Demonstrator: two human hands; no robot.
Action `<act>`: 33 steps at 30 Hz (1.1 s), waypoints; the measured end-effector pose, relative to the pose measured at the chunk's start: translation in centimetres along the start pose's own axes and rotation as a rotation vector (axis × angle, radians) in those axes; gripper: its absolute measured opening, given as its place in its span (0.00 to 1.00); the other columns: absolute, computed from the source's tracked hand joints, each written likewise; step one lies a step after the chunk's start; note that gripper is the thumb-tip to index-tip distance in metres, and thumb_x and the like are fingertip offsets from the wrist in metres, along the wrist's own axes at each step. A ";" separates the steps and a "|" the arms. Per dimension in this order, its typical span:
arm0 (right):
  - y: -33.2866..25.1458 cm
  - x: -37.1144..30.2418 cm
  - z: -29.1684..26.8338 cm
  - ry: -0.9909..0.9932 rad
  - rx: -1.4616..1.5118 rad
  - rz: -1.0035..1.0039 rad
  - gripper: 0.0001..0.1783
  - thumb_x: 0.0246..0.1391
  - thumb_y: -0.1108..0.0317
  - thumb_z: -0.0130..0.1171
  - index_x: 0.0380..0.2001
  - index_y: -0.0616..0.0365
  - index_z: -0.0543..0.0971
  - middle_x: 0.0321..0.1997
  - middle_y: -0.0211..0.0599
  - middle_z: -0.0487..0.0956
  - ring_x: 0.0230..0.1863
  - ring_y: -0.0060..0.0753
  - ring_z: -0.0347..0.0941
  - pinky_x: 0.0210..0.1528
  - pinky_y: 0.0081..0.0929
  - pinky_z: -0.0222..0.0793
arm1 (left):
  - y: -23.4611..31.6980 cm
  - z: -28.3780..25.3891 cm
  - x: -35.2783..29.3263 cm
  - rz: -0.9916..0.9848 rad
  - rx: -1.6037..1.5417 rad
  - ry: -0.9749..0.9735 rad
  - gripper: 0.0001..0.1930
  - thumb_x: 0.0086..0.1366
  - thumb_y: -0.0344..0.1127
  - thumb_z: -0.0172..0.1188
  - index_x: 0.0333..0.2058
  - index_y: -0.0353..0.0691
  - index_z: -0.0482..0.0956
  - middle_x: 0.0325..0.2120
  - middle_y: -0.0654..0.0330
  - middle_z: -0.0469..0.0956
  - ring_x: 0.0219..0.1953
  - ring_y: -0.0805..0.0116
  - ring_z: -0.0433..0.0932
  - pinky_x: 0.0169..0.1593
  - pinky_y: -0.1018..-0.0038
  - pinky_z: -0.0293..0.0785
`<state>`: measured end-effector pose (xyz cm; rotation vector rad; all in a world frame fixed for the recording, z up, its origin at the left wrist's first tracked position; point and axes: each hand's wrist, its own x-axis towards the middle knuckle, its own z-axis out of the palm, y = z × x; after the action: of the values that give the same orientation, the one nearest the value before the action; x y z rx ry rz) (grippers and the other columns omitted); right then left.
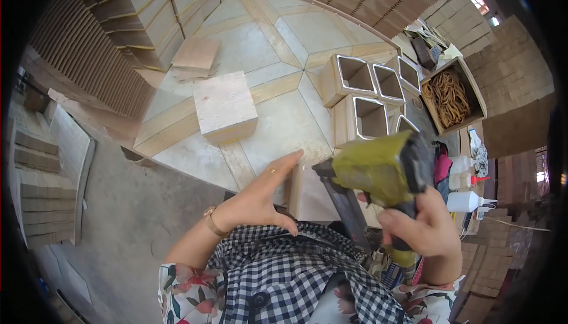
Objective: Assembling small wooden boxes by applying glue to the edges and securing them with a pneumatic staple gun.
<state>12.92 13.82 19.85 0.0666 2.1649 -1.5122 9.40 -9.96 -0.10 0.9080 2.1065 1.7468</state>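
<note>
My right hand is wrapped round the handle of a yellow-green and black nail gun. The nail gun is raised over the near edge of the table, slightly blurred. My left hand is open, with thumb and fingers spread apart. It is beside a pale wooden piece lying close in front of my body; whether the fingers touch it I cannot tell. The nail gun hides part of that piece. Farther off, a squarish stack of thin wooden boards sits on the table.
Several open square wooden boxes stand right of the table's middle. Beyond them is a wooden bin of rubber bands. White bottles are at the right. Tall board stacks rise at the back left; a smaller pile lies nearby.
</note>
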 end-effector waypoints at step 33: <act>4.0 -6.6 0.1 0.344 0.312 -0.200 0.33 0.45 0.69 0.66 0.50 0.78 0.65 0.38 0.57 0.77 0.23 0.37 0.75 0.18 0.27 0.73 | 2.0 -1.8 -1.1 -0.010 0.045 0.141 0.55 0.37 0.41 0.74 0.62 0.32 0.53 0.58 0.45 0.60 0.61 0.52 0.60 0.63 0.65 0.59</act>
<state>19.96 16.80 19.09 0.2372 2.2222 -2.0754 9.87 -11.85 2.06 0.8063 2.2422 1.8136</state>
